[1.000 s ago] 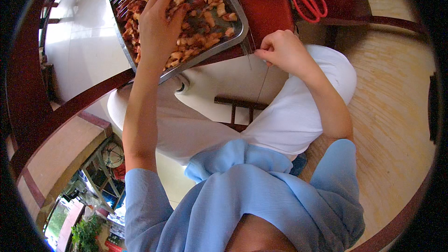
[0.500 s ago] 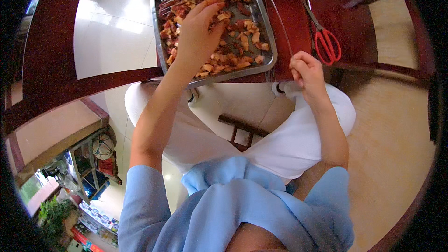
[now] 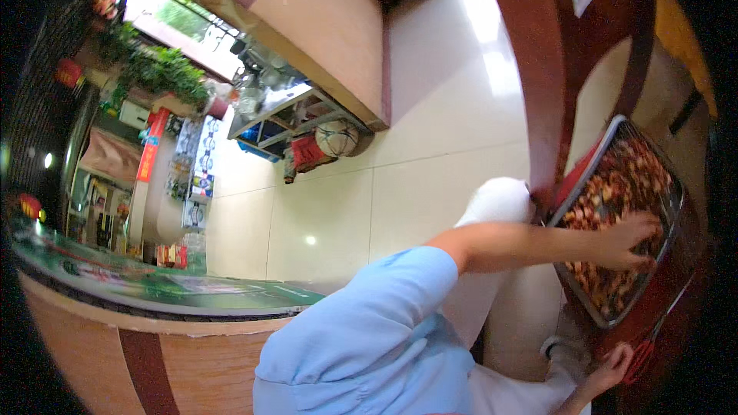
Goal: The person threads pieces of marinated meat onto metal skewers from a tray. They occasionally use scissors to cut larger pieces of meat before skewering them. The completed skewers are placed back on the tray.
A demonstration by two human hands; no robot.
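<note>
My left hand [image 3: 632, 242] reaches over a metal tray [image 3: 573, 198], its thumb and fingers apart among small reddish and pale chopped food pieces [image 3: 603, 200]. Motion smears it a little, and nothing shows between the fingers. My right hand [image 3: 610, 371] is low at the right side, below the tray's near corner, fingers pinched together. The thin skewer seen in it a moment earlier is hard to make out now. Close beside that hand lies a pair of scissors with red handles [image 3: 639, 360] on the dark red table.
A dark red wooden chair or table frame [image 3: 542, 69] rises beyond the tray. Across the tiled floor [image 3: 323, 215] stands a metal rack [image 3: 284, 119] with a ball [image 3: 337, 138] beside it. A green-topped counter [image 3: 192, 292] runs along the left, with plants [image 3: 165, 69] farther off.
The view has swung left, so tray and hands now sit at the right edge. My left hand remains over the food pieces, thumb and fingers apart. My right hand stays near the scissors.
</note>
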